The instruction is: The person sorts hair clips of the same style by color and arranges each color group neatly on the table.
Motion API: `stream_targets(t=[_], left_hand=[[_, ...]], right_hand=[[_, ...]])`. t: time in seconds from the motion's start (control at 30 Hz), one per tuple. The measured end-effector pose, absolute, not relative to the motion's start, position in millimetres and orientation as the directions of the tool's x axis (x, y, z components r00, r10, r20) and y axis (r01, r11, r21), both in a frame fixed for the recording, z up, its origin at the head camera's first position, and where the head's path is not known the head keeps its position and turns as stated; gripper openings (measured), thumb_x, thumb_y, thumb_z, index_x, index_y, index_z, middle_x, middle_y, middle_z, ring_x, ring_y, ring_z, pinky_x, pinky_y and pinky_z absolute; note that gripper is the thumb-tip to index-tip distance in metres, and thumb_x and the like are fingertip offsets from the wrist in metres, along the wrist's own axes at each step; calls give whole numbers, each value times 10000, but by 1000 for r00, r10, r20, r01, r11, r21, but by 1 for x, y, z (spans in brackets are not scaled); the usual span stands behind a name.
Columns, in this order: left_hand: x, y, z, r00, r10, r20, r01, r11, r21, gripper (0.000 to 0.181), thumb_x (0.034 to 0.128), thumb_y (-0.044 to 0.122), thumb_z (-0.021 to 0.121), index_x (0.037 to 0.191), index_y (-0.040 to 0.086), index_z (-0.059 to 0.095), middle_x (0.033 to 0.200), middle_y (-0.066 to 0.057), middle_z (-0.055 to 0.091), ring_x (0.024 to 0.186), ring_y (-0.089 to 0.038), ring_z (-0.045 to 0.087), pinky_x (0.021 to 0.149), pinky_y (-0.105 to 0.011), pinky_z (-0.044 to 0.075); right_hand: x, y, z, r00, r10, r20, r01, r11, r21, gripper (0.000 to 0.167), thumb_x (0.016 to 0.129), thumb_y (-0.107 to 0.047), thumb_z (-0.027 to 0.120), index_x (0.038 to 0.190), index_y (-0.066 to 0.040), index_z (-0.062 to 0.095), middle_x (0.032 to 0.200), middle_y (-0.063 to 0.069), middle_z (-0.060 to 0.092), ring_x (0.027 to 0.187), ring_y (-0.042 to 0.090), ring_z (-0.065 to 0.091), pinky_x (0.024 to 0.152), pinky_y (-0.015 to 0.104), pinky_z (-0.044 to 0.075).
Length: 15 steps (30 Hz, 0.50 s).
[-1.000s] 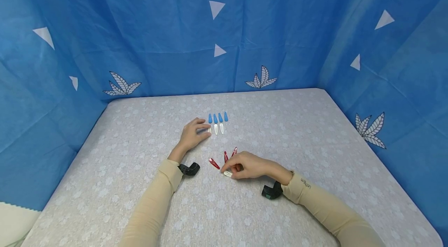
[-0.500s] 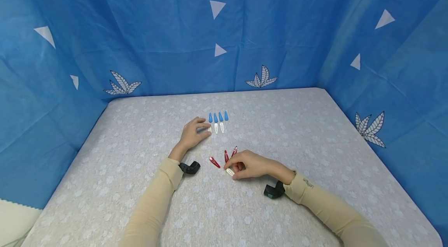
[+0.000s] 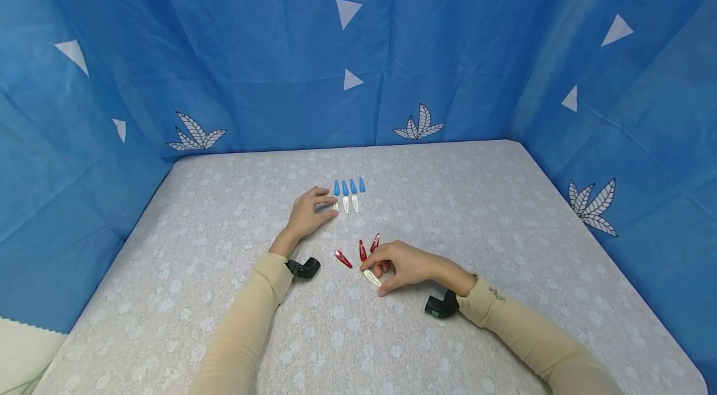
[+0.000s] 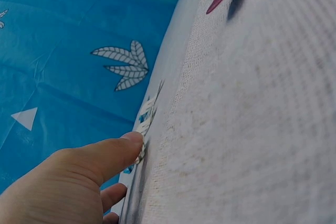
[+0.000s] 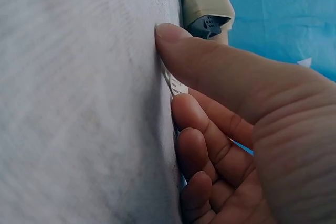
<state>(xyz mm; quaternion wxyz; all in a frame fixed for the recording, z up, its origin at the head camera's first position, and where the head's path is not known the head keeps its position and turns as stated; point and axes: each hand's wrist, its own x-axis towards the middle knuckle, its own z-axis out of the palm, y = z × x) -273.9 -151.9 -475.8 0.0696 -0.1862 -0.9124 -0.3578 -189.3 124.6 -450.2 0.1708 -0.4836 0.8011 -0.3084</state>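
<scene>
In the head view, the left hand (image 3: 309, 211) holds a white hair clip (image 3: 336, 207) between thumb and index finger, at the left end of a row with two more white clips (image 3: 350, 204). Several blue clips (image 3: 349, 186) lie just behind that row. Nearer the front, the right hand (image 3: 406, 266) has its thumb and index finger at opposite ends of a slanted white clip (image 3: 371, 278). Red clips (image 3: 343, 259) lie beside and behind it. The left wrist view has the left thumb (image 4: 113, 156) against the white clips; the right thumb (image 5: 210, 59) partly hides a clip (image 5: 178, 86).
A pale floral cloth (image 3: 448, 196) covers the table. Blue curtains (image 3: 252, 59) with white leaf and triangle prints stand along its back and sides. Black wrist cameras (image 3: 442, 306) are strapped at both sleeves.
The white clip at my right hand has shifted slightly right and turned to a steeper slant. The right thumb has moved down, farther from the index finger. The left hand has stayed in place.
</scene>
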Motion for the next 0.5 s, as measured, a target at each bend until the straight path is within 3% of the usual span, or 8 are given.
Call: stream_targets(t=[0.5], left_hand=[[-273,-152,-475,-921,291,258,389,678,623,348,870,233,728,1178,70,711,1402,-192,530,1419,-405,347,1175,-603,205]], right_hand=[[-191,127,-450,-456,-890,11,-657,328,-679,503,753,-232,849,1212,-110,684,862,-32,615,761,35,507,720,170,494]])
